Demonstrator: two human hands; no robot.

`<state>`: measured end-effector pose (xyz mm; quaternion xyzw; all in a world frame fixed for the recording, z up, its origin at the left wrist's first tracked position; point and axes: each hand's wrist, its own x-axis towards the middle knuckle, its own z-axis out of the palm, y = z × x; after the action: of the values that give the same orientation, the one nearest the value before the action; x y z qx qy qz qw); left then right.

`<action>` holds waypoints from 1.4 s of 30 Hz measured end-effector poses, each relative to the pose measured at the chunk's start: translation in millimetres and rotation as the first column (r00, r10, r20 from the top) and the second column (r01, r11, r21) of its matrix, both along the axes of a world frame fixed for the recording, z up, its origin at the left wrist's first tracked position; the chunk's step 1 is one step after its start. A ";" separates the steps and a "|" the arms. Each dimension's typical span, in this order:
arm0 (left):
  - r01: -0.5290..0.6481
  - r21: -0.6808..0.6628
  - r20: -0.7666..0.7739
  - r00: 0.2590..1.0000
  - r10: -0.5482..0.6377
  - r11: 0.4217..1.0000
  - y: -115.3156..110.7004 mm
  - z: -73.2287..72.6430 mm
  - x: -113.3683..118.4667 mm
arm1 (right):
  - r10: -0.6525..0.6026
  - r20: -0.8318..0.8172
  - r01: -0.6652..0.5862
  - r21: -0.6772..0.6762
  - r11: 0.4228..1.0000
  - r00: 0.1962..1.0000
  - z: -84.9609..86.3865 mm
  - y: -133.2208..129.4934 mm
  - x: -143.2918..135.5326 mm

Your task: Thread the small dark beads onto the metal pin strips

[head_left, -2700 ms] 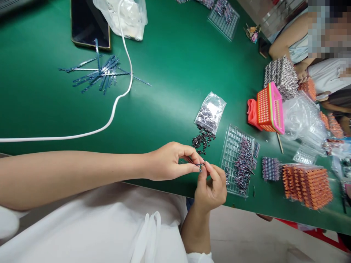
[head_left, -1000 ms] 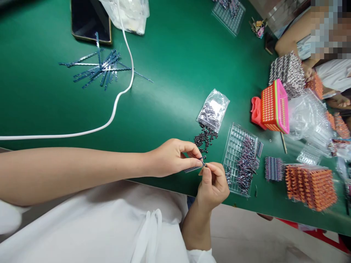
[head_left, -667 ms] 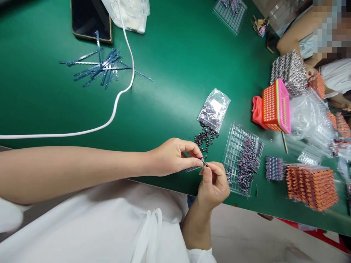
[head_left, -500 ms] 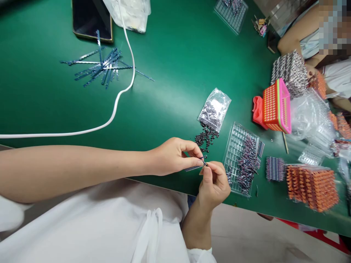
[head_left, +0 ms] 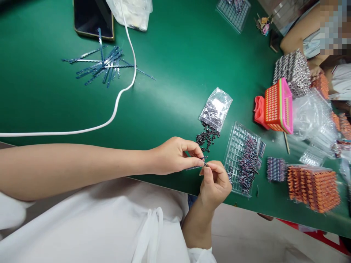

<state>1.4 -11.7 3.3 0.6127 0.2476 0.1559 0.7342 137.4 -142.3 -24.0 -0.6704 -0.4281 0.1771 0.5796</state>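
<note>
Since the first picture, the right hand has turned a little, and a thin dark strip now pokes out under the thumb of the left hand. The two hands are close together at the near edge of the green table. The left fingers are pinched on the dark strip. The right fingers are closed on a tiny dark piece, right where the finger tips of both hands meet. It is too small to tell its shape. Just past the hands, a heap of little shiny dark beads lies on the table, and a clear bag with more dark bits in it is next to the heap. Near the right hand is a clear tray with lots of small squares, and a messy pile of thin dark and pinkish sticks lies on it. A neat block of small sticks is farther right, beside a big orange stack. Behind those is an orange and pink basket. Well away on the left, some shiny blue strips lie crossed over each other near a phone, with a white cord running past.
</note>
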 end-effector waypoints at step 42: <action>0.098 0.015 -0.107 0.990 -0.096 0.995 1.6 8.3 -1.1 | 0.219 -0.486 -0.279 -0.054 0.959 0.846 -0.1 -0.4 15.1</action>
<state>0.3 -10.0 11.6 0.6390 0.2545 0.0897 0.7204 152.5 -142.7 -24.1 -0.5795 -0.3445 0.4356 0.5964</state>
